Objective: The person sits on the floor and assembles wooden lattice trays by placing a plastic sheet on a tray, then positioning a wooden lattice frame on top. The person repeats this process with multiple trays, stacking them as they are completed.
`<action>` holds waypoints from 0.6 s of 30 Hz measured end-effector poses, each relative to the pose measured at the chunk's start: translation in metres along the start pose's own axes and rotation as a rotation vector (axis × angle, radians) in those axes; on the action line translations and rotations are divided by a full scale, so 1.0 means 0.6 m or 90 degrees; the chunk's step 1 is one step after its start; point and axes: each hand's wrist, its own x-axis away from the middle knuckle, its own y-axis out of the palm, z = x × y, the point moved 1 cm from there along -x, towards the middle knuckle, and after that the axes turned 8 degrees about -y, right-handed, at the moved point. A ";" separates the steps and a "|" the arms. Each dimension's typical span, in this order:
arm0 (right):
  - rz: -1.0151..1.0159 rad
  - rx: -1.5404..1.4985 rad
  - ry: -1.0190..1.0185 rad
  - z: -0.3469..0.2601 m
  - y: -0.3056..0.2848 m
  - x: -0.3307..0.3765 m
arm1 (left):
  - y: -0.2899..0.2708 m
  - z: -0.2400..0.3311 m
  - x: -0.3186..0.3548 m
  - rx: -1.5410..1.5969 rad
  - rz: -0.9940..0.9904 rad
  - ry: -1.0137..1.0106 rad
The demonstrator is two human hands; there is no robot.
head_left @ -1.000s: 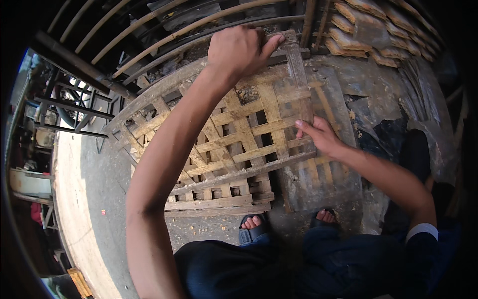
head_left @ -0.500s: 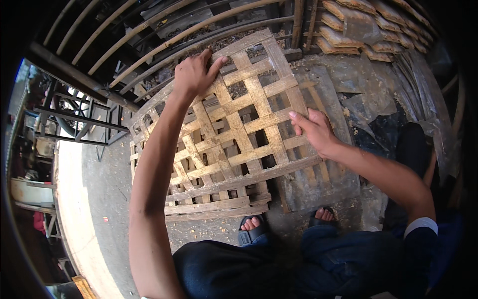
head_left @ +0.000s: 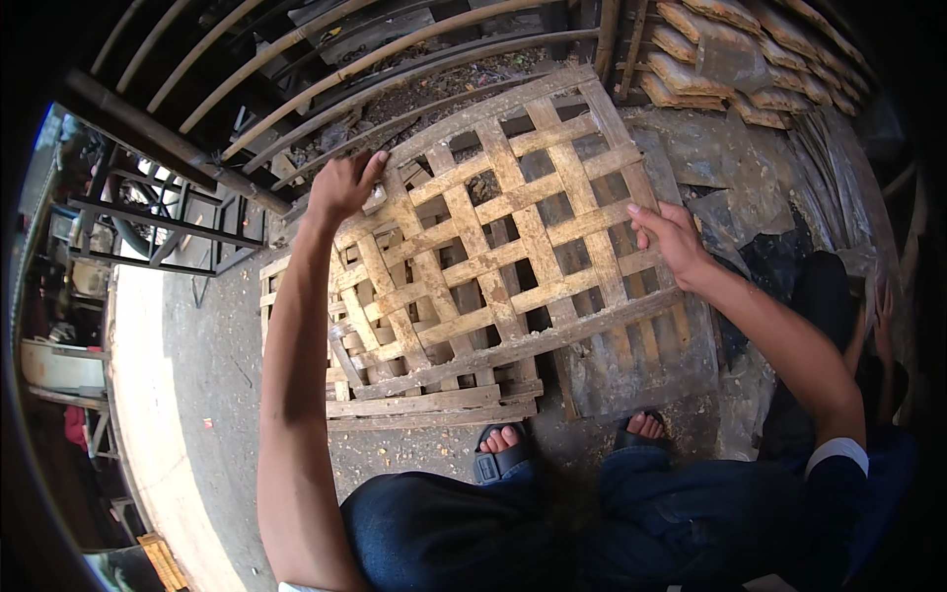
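A woven bamboo lattice rack [head_left: 505, 250] with a wooden frame hangs tilted between my hands, its right side higher. My left hand [head_left: 341, 187] is closed over its far edge toward the left, thumb pointing right. The right hand [head_left: 671, 242] grips the frame's right side with the thumb on top. Beneath the rack's left part lie stacked racks [head_left: 434, 405] of the same kind. Under its right part, a grey plastic sheet [head_left: 641, 370] lies over slats on the ground.
Flat packs [head_left: 710, 59] are piled at the far right. Bamboo rails [head_left: 345, 74] cross the far side. A dark metal frame [head_left: 168, 232] stands at left. Another person [head_left: 838, 306] sits at the right edge. My sandalled feet [head_left: 503, 444] are close to the stack.
The lattice rack has shifted to the right, off part of the stack below. My left hand moved left and nearer along its far edge; my right hand moved right with the frame.
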 end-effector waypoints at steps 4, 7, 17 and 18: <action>0.010 0.029 0.028 0.006 -0.005 0.002 | 0.002 -0.024 0.002 -0.037 -0.067 -0.013; 0.021 0.034 0.053 0.011 -0.009 0.008 | 0.010 -0.038 0.012 -0.032 -0.119 -0.023; 0.050 0.085 -0.002 0.031 -0.007 0.020 | 0.015 0.055 -0.014 0.086 -0.141 0.057; 0.053 0.084 -0.013 0.031 -0.007 0.021 | 0.008 0.082 -0.027 0.108 -0.151 0.079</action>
